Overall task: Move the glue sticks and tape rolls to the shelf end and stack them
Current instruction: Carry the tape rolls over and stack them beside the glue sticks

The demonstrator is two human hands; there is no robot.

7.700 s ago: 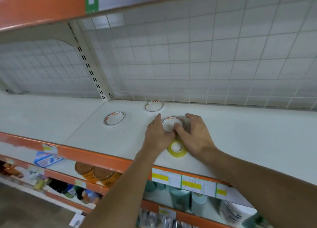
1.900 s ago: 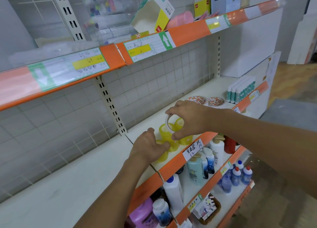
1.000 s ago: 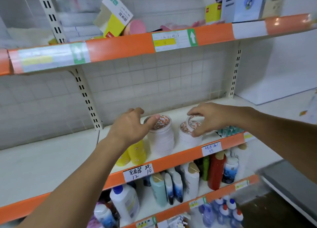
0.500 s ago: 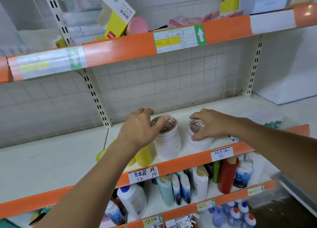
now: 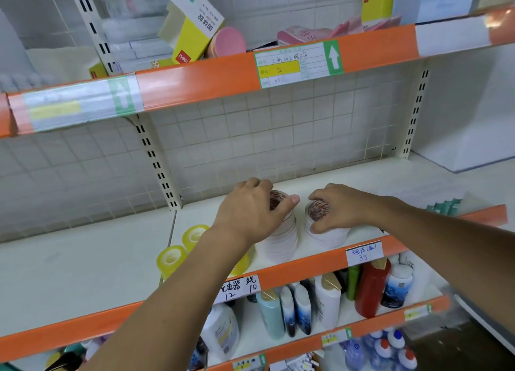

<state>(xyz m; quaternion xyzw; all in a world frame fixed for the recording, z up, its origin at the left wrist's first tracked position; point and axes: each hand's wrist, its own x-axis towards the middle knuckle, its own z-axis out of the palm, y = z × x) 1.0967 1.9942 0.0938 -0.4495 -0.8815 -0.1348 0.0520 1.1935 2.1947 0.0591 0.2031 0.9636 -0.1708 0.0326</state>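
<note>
— Where do the tape rolls stand?

— On the white metal shelf with the orange front lip (image 5: 306, 270), near its front edge. Two stacks of flat white tape rolls with red-patterned cores sit side by side: the taller left stack (image 5: 281, 239) and the shorter right stack (image 5: 327, 231). Each roll lies flat, so both stacks have their long axis upright and the core holes face up.

— And the hands?

— The left hand (image 5: 250, 214) rests over the top of the taller stack, fingers curled round the top roll's far rim and the thumb lying along its near side — a closed grip on that roll. The right hand (image 5: 338, 209) covers the right side of the shorter stack, fingers bent down over its top roll and thumb against the stack's side, gripping it as well.

— Anything else from the task?

— Translucent yellow tape rolls (image 5: 171, 260) stand to the left, partly behind the left forearm, also stacked upright with holes up. Far right on the same shelf, a blurred row of white glue sticks with green caps (image 5: 446, 206) lies near the lip; I cannot tell which way they point.

— Around it?

— Plastic bottles (image 5: 328, 298) on the shelf below, a tilted yellow-and-white cardboard box (image 5: 192, 25) on the shelf above.
</note>
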